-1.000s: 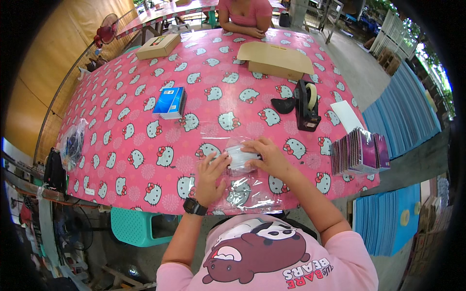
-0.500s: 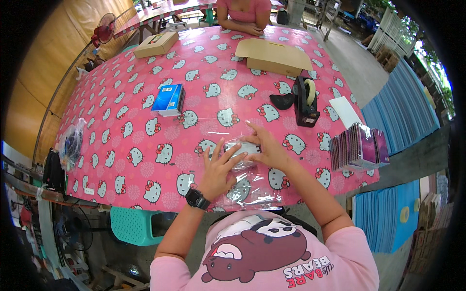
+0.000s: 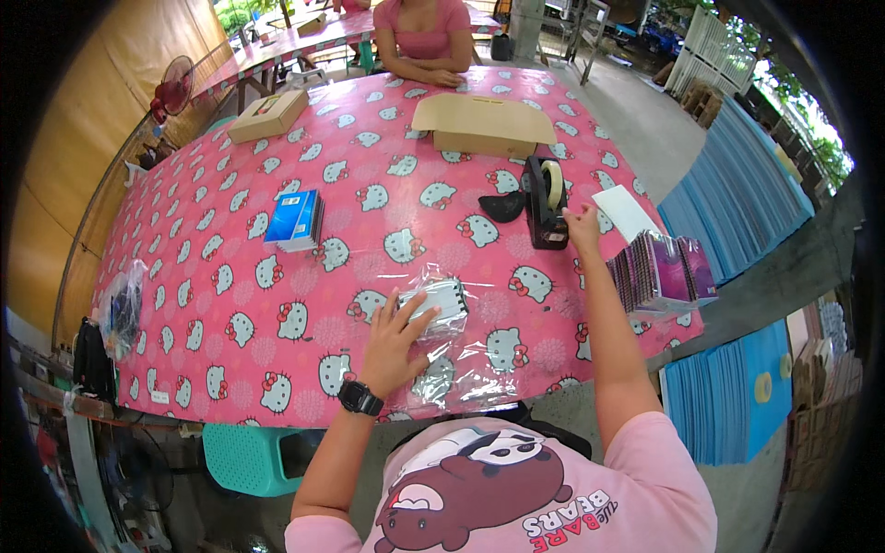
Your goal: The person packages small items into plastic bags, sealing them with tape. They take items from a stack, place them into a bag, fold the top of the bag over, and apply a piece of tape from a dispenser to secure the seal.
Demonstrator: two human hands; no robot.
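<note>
A small spiral notebook (image 3: pixel 442 304), white side up, lies in clear plastic film (image 3: pixel 452 373) near the table's front edge. My left hand (image 3: pixel 396 341), with a black watch at its wrist, rests on the notebook's left part, fingers spread flat. Farther right, my right hand (image 3: pixel 583 229) reaches to the front end of a black tape dispenser (image 3: pixel 546 221). Its thumb and fingertips are pinched together at the tape end; the strip itself is too small to make out clearly. A roll of tape (image 3: pixel 553 184) sits in the dispenser.
Purple spiral notebooks (image 3: pixel 659 272) stand stacked at the right, by a white card (image 3: pixel 627 214). Blue notebooks (image 3: pixel 297 221) lie to the left. A black curved piece (image 3: pixel 502 207) is beside the dispenser. Cardboard boxes (image 3: pixel 484 124) (image 3: pixel 269 115) and a seated person (image 3: pixel 424 46) are at the far side.
My right hand has left the wrapped notebook and moved right and away from me to the tape dispenser. My left hand stays on the notebook. The view has shifted slightly.
</note>
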